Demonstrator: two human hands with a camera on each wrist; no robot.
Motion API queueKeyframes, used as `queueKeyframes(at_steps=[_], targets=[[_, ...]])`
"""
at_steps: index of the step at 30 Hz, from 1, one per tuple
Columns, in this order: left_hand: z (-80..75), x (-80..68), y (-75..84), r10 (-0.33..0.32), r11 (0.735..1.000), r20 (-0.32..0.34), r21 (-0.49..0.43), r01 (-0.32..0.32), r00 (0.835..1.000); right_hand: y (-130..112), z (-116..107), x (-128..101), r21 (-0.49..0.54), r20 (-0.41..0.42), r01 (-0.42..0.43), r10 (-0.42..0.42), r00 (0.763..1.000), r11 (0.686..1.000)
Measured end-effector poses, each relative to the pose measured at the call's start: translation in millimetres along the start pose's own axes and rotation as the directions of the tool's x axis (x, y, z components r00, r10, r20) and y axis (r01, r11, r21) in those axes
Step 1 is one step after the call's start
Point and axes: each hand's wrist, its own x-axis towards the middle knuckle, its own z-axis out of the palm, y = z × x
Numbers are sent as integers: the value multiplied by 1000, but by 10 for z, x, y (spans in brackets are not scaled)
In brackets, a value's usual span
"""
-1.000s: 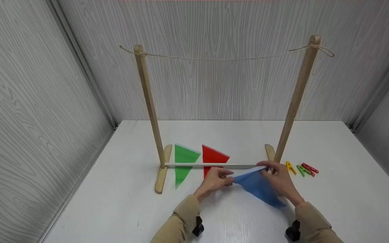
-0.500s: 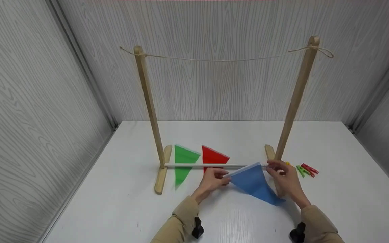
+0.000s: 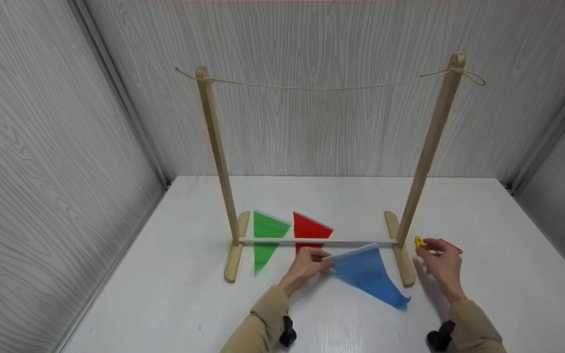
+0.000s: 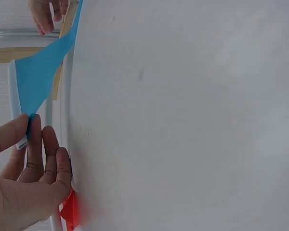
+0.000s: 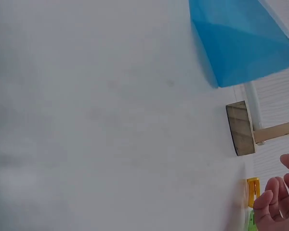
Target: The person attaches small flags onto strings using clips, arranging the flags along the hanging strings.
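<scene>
Blue cloth is now hanging from one hand only. The left hand [image 3: 307, 265] is still pinching the near white-edged corner of the blue flag [image 3: 367, 274] between thumb and fingers, and the left wrist view shows this corner caught at the fingertips [image 4: 31, 130]. The flag is drooping from there toward the table [image 3: 488, 294], its point lying just before the right foot of the wooden stand [image 3: 400, 255].

A moment ago the right hand [image 3: 440, 267] was holding the other corner of the flag. It has let go and is moving to the right, past the foot of the stand. It is now open, with fingers loosely spread, holding nothing, and is reaching over the small pegs. The yellow peg [image 3: 419, 241] is just beside its fingertips, and the red peg [image 3: 453, 244] is partly hidden behind the hand.

I judge that the work is passing from spreading the flag to fetching a peg for it.

Farther out, the green flag [image 3: 265, 238] and red flag [image 3: 310, 229] are lying flat under the low bar [image 3: 282, 240], and the string [image 3: 321, 88] between the posts is bare.
</scene>
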Motion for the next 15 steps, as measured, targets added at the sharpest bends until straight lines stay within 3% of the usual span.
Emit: queueKeyframes(at_steps=[10, 15], targets=[[-7, 10, -35, 70, 997, 35, 17, -70, 997, 43, 1, 52, -113, 16, -39, 41, 999, 993], [-13, -5, -25, 75, 997, 37, 28, -77, 996, 50, 15, 63, -145, 21, -48, 52, 998, 988]])
